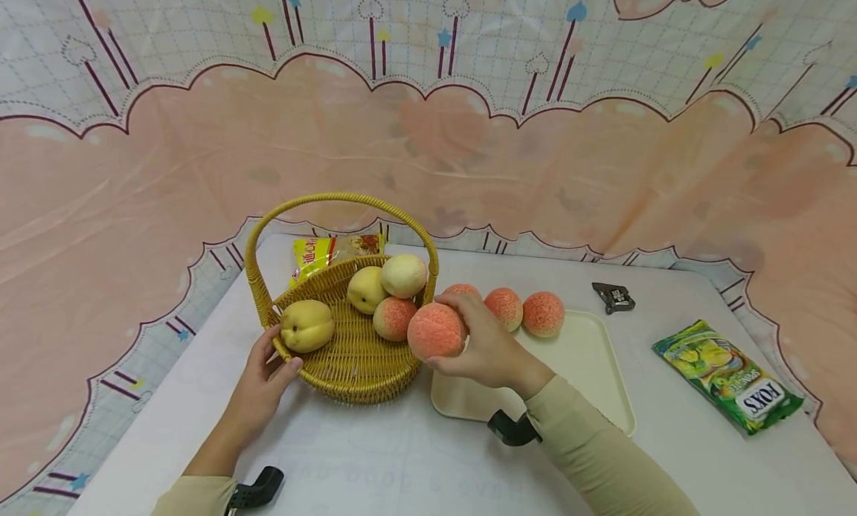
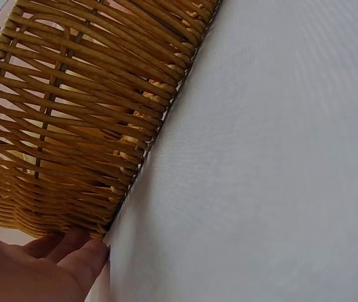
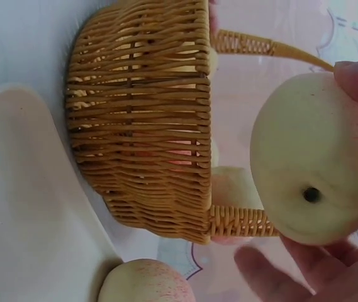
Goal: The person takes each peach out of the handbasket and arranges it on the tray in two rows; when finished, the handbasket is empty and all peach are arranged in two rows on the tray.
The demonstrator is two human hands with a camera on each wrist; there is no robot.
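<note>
A wicker basket [image 1: 355,360] with a tall arched handle stands on the table, holding several peaches, some yellow and one reddish [image 1: 395,319]. At its left side my left hand [image 1: 264,378] grips the rim, thumb over the edge by a yellow peach [image 1: 307,326]; the left wrist view shows fingers [image 2: 84,258] against the woven wall. My right hand [image 1: 492,345] holds a pink-red peach [image 1: 435,331] between thumb and fingers, by the basket's right rim. Seen from the right wrist, this peach [image 3: 311,157] shows a pale side with a dark dimple, beside the basket handle [image 3: 245,220].
A cream tray [image 1: 602,367] lies right of the basket, with three reddish peaches [image 1: 544,314] in view along its far side. Behind the basket is a yellow snack bag [image 1: 313,256]. A small black packet [image 1: 612,297] and a green FOX'S bag [image 1: 730,378] lie at the right.
</note>
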